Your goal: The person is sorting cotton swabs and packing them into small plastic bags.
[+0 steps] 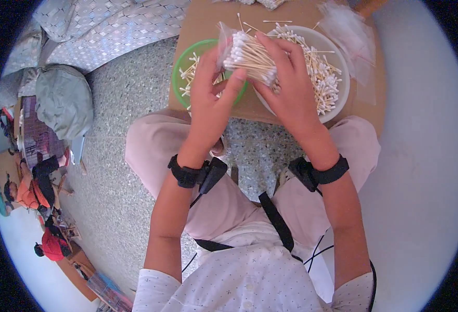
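Between my two hands, above the bowls, is a thick bundle of cotton swabs (pixel 255 57) with wooden sticks and white tips. At its left end my left hand (pixel 208 96) closes round it, thumb in front. A clear plastic bag (pixel 222 44) shows at that same end; whether the swabs are inside it I cannot tell. My right hand (pixel 295 83) grips the bundle's right end, fingers over the top. Below the left hand sits a green bowl (pixel 176 78) with some loose swabs. Under the right hand a white bowl (pixel 346 83) holds many more.
Both bowls stand on a brown cardboard surface (pixel 364 112) before my knees. Clear plastic bags (pixel 348 36) lie at its far right, and several stray swabs (pixel 277 21) at the far side. A pale wall (pixel 421 182) runs along the right. Other people (pixel 52 244) sit far left.
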`<state>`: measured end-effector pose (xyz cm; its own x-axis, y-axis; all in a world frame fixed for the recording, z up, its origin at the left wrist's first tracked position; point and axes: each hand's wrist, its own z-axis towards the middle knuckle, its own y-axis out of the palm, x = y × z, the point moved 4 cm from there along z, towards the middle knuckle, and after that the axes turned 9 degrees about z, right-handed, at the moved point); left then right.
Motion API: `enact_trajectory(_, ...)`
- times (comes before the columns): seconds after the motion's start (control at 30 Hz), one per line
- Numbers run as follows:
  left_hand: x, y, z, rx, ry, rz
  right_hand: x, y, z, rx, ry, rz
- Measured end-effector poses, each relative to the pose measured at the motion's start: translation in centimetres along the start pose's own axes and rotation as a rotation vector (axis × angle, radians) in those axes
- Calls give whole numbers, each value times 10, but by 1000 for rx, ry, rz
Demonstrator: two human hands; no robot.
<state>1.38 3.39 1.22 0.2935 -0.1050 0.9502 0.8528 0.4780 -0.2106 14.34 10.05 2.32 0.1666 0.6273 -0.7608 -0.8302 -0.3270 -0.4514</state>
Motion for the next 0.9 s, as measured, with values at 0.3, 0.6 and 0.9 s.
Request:
enact_trajectory(0.3,0,1,-2,-41,22,50,-2,6,-3,-64,-4,60)
enact_trajectory(0.6,-7,-2,-1,18,-68,-111,-8,8,-4,-2,-151,65)
enact_trajectory(0.9,-5,2,-1,-7,-37,-166,27,5,-2,132,397,920)
